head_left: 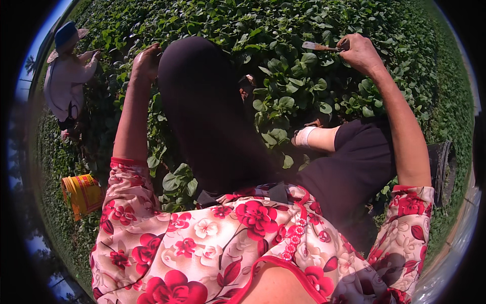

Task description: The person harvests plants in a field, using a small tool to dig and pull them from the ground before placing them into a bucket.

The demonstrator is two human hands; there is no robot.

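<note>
Right fingers [350, 53] grip a bladed tool [321, 47]; left fingers [153, 49] seem curled.

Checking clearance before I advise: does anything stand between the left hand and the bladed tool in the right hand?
Yes: the raised knee, in dark cloth, stands just right of the left hand. Beyond it, leafy plants spread toward the bladed tool in the right hand.

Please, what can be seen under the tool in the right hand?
Under the tool in the right hand, green leaves can be seen. The ground there cannot be seen, because the leaves cover it.
</note>
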